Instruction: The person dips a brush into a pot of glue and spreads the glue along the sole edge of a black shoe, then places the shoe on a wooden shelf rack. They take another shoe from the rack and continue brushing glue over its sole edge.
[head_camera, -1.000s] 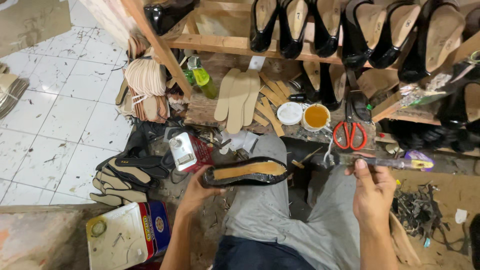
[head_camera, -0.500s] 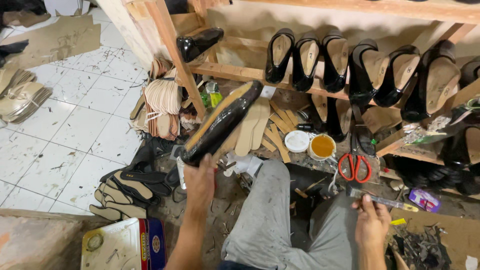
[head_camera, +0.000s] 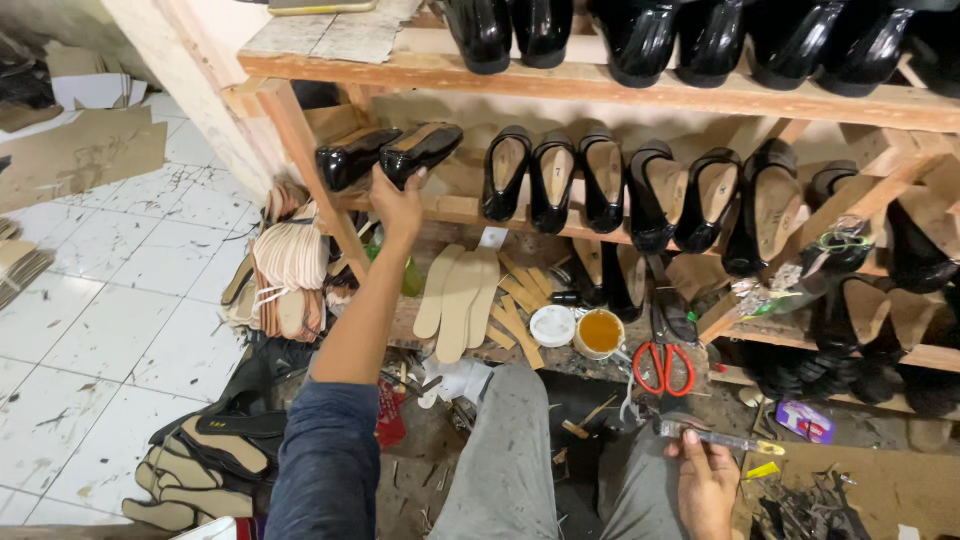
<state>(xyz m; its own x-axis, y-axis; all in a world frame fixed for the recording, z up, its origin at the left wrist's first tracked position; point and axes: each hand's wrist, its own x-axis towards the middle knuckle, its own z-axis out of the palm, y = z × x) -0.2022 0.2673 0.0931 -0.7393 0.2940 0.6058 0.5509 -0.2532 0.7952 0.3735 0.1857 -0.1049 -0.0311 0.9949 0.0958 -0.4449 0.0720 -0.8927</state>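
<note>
Head view: wooden shelf (head_camera: 470, 208) holds a row of black shoes (head_camera: 600, 175), packed close to the right. Below it, tan insoles (head_camera: 460, 295), a glue cup (head_camera: 600, 332) and red scissors (head_camera: 662, 368) clutter the bench. Insole stack (head_camera: 285, 275) hangs left by the post. White tiled floor (head_camera: 90, 330) far left is open; the shelf's left end is tight, with another black shoe (head_camera: 350, 158) just beside. Left hand (head_camera: 398, 205) is curled around a black shoe (head_camera: 422, 150) resting on the shelf. Right hand (head_camera: 705, 480), near right, pinches a thin tool (head_camera: 715, 437).
</note>
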